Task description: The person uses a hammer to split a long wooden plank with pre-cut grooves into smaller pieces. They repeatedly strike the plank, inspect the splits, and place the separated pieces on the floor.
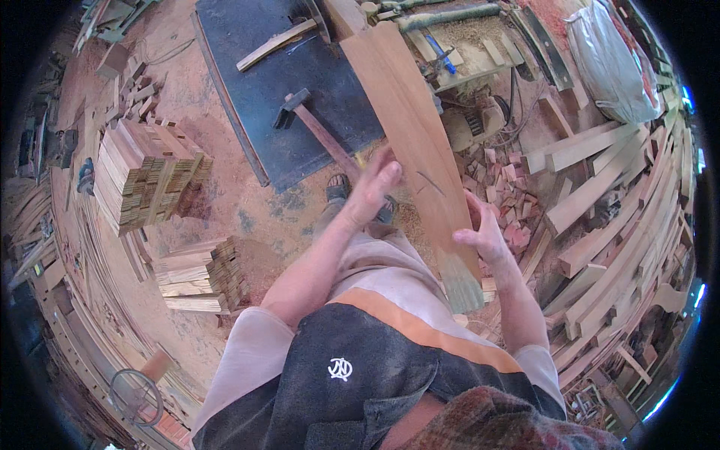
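Observation:
A long, broad reddish-brown wooden board [420,142] stretches from the machine table toward my body. Its near end is paler and greyish. At its left edge is my left hand [371,189], open, with its fingers stretched and the fingertips at or very near the wood. On the opposite edge my right hand [486,231] is spread into a C shape. Its thumb lies over the board's face and its fingers are by the edge, partly hidden. A hammer [319,129] with a wooden handle rests on the dark table [251,97], its handle pointing toward my left hand.
A narrow wood strip [276,45] lies on the table. Stacked wood blocks [142,176] and a lower stack [199,276] stand at left. Offcuts [510,199] and long timbers [615,240] crowd the right, below a silvery sack [611,64]. Sawdust covers the floor.

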`<state>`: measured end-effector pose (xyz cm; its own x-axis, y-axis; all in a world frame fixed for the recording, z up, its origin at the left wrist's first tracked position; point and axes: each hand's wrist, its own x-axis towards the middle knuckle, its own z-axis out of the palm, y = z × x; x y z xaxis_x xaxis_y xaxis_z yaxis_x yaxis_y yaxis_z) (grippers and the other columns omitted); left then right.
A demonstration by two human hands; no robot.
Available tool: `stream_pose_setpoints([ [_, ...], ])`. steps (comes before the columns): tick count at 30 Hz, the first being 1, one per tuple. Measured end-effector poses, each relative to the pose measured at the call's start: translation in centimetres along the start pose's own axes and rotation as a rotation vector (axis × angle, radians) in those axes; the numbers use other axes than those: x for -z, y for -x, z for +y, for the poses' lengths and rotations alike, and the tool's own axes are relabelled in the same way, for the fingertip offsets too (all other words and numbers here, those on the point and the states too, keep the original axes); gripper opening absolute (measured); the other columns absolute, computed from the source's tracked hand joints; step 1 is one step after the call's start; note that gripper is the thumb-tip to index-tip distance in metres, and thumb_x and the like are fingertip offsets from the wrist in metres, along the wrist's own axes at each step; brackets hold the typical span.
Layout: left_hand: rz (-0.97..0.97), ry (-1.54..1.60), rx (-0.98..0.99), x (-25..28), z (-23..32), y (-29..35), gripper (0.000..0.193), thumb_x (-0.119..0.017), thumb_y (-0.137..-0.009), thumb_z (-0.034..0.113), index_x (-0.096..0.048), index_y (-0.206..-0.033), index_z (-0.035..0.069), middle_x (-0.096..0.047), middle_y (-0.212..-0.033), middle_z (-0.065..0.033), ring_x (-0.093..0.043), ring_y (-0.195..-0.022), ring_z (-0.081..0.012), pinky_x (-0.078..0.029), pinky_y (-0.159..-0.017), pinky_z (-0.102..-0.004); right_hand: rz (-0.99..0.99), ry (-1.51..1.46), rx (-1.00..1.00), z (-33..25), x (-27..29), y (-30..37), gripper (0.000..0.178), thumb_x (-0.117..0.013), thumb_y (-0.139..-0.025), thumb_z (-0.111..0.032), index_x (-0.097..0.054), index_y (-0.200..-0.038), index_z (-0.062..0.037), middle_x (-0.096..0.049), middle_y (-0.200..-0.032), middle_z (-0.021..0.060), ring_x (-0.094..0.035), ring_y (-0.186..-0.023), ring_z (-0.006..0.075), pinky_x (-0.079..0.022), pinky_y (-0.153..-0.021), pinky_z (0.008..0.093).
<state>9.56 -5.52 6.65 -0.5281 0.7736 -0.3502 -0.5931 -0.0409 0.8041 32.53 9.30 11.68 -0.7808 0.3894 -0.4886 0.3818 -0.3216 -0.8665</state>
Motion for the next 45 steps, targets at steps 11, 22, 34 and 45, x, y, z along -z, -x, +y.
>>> stream_pose_setpoints([
  [11, 0.8, -0.683, 0.004, 7.2, -10.8, -4.4, 0.083, -0.075, -0.085, 0.018, -0.03, -0.154, 0.003, -0.066, -0.124, -0.0245, -0.066, -0.114, -0.042, -0.049, -0.104, -0.0481, 0.369, 0.623, 0.214, -0.8, -1.7, 5.9, 0.113, -0.091, -0.056, -0.038, -0.048, -0.15, 0.009, -0.061, -0.143, 0.0231, -0.059, -0.133, 0.0329, -0.043, -0.116, 0.0427],
  [22, 0.482, 0.067, -0.023, 9.9, 1.9, 13.1, 0.042, -0.074, -0.098, 0.029, -0.049, -0.122, 0.005, -0.065, -0.096, -0.01, -0.067, -0.068, -0.0189, -0.059, -0.056, -0.0337, 0.246, 1.058, 0.546, -5.7, -3.6, 6.5, 0.103, -0.095, -0.059, -0.026, -0.051, -0.15, -0.003, -0.067, -0.134, 0.0197, -0.067, -0.121, 0.0361, -0.054, -0.103, 0.0446],
  [34, 0.62, 0.417, -0.62, 14.8, 4.4, 27.5, 0.034, -0.059, -0.109, 0.028, -0.046, -0.133, 0.008, -0.065, -0.123, -0.0122, -0.071, -0.108, -0.0272, -0.065, -0.087, -0.0454, -0.099, 1.285, 0.754, -2.2, -12.5, 7.9, 0.098, -0.095, -0.059, -0.021, -0.054, -0.147, -0.0048, -0.069, -0.13, 0.0155, -0.07, -0.114, 0.0327, -0.056, -0.096, 0.0414],
  [45, 0.806, 0.525, -0.617, 19.4, 0.0, 39.1, 0.04, -0.062, -0.107, 0.032, -0.051, -0.139, 0.009, -0.068, -0.116, -0.0056, -0.07, -0.101, -0.0201, -0.064, -0.085, -0.0427, -0.284, 1.318, 0.782, 0.5, -21.0, 10.5, 0.098, -0.092, -0.059, -0.017, -0.054, -0.149, -0.0083, -0.069, -0.129, 0.0148, -0.07, -0.112, 0.0333, -0.057, -0.095, 0.0417],
])
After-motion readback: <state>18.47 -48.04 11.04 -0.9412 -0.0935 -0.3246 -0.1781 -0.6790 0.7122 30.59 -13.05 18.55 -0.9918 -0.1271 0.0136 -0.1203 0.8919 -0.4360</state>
